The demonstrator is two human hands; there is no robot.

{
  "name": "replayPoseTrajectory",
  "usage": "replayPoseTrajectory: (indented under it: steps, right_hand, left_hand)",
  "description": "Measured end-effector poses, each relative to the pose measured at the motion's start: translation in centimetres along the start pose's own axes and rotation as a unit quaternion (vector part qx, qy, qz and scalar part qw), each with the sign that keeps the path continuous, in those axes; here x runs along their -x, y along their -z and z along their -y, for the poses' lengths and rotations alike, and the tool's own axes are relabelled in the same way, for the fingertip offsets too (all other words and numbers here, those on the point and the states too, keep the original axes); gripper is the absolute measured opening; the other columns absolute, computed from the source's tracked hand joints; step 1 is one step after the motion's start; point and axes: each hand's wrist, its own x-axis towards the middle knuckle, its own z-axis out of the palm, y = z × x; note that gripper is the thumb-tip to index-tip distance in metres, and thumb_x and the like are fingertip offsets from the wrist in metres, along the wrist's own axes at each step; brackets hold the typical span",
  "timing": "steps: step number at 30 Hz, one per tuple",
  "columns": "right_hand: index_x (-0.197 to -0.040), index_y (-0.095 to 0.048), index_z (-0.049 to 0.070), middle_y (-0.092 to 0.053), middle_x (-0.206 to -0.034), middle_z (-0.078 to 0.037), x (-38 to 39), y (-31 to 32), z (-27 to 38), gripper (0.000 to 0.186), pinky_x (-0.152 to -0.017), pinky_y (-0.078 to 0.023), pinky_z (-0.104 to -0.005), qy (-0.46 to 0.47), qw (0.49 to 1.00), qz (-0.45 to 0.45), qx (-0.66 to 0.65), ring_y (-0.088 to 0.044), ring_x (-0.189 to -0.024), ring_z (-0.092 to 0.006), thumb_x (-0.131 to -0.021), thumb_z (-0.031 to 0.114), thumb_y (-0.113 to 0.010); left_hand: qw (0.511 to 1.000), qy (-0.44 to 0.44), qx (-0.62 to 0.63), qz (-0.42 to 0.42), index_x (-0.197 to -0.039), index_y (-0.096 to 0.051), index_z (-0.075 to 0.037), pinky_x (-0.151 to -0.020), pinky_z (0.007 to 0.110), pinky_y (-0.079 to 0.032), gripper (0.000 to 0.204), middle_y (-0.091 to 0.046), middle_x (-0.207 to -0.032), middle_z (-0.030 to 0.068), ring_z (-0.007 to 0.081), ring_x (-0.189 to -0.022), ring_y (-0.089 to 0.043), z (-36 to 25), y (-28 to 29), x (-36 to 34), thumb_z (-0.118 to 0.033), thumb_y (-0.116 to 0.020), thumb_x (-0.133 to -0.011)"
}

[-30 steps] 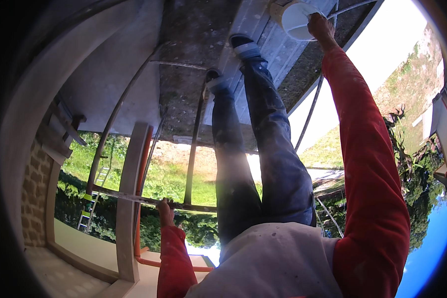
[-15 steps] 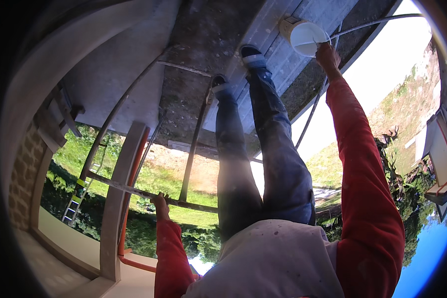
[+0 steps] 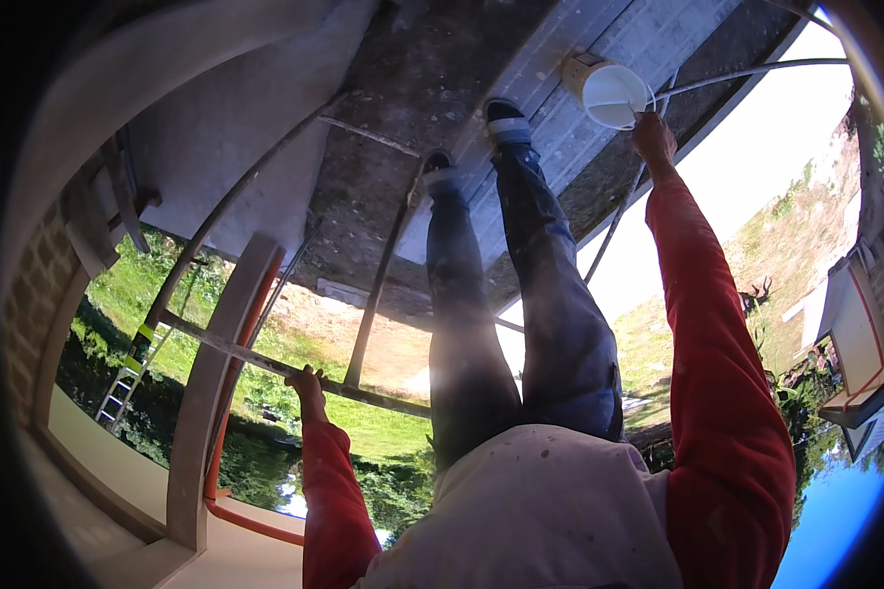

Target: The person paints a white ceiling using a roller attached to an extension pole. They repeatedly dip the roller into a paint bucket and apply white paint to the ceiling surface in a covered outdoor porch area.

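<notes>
Far out at the upper right, my right hand point(image 3: 654, 142) is closed at the rim of a white bucket point(image 3: 576, 79), on its thin handle as far as I can make out. The bucket is tilted with its mouth toward me, and a pale stick-like thing shows inside it. On the left, my left hand point(image 3: 308, 386) grips a horizontal metal scaffold rail point(image 3: 236, 350), with the fingers wrapped around it. Both arms are stretched out in red sleeves.
My shoes stand by grey planks point(image 3: 545, 93). Beside the rail rise a pale post point(image 3: 212, 393) and an orange pipe point(image 3: 255, 525). A ladder point(image 3: 126, 386) leans at the left. Curved scaffold tubes point(image 3: 236, 187) cross the left, above grass lower down.
The whole view has shifted slightly, so the bucket and my right hand sit a little lower and farther right. Both hands keep their holds.
</notes>
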Motion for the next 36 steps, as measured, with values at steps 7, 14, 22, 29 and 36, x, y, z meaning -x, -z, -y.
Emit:
replayPoseTrajectory:
  steps: [7, 14, 22, 29, 36]
  right_hand:
    - [-0.111, -0.072, 0.013, -0.072, -0.117, -0.018, 5.6, 1.5, -4.0, 0.031, -0.092, -0.054, -0.0525, -0.03, 0.996, -0.065, -0.053, -0.067, -0.11, -0.0435, -0.087, 0.028, -0.061]
    - [-0.141, -0.062, 0.011, -0.07, -0.094, -0.007, 19.1, 4.1, -5.5, 0.047, -0.04, -0.028, -0.0203, -0.082, 0.841, 0.098, -0.525, -0.04, -0.048, -0.0041, -0.094, 0.015, -0.066]
    - [-0.153, -0.039, -0.001, -0.06, -0.083, -0.007, 31.2, 11.5, 2.7, 0.066, -0.057, -0.046, -0.0357, 0.301, 0.834, 0.127, -0.445, -0.056, -0.069, -0.0157, -0.098, 0.026, -0.064]
    - [-0.149, -0.045, 0.014, -0.058, -0.084, 0.0, 48.2, 21.0, 26.1, 0.059, -0.045, -0.039, -0.0236, 0.328, 0.633, 0.145, -0.686, -0.047, -0.05, -0.0082, -0.093, -0.001, -0.059]
    - [-0.147, -0.046, 0.008, -0.057, -0.088, -0.003, 67.2, 30.8, 40.0, 0.045, -0.049, -0.044, -0.0262, 0.503, 0.552, 0.247, -0.617, -0.053, -0.058, -0.0109, -0.104, 0.013, -0.058]
  left_hand:
    - [0.999, -0.028, -0.003, 0.033, -0.147, -0.001, -0.01, -0.06, 0.035, -0.057, 0.069, -0.043, -0.142, 0.0242, 0.0282, -0.081, -0.066, -0.4, -2.0, 0.6, -0.005, -0.052, -0.101]
    - [0.994, -0.105, -0.036, -0.013, -0.137, -0.011, -0.004, -0.071, 0.045, -0.056, 0.065, -0.055, -0.123, 0.0253, 0.0315, -0.096, -0.064, 8.6, 3.1, -7.5, -0.001, -0.059, -0.093]
    - [0.653, -0.432, -0.622, -0.018, -0.103, -0.078, -0.01, -0.097, 0.07, -0.036, 0.03, -0.076, -0.101, 0.0154, 0.038, -0.101, -0.069, 2.7, -4.8, -1.6, -0.031, -0.061, -0.089]
    - [0.971, -0.186, 0.148, 0.039, -0.127, -0.062, -0.005, -0.101, 0.054, -0.048, 0.059, -0.068, -0.124, 0.0256, 0.0474, -0.122, -0.06, 4.8, -3.0, 3.7, -0.051, -0.063, -0.09]
    - [0.986, -0.147, 0.081, -0.02, -0.111, -0.07, -0.006, -0.094, 0.053, -0.053, 0.05, -0.071, -0.114, 0.0236, 0.0424, -0.11, -0.068, 3.8, 0.0, 8.1, -0.05, -0.06, -0.089]
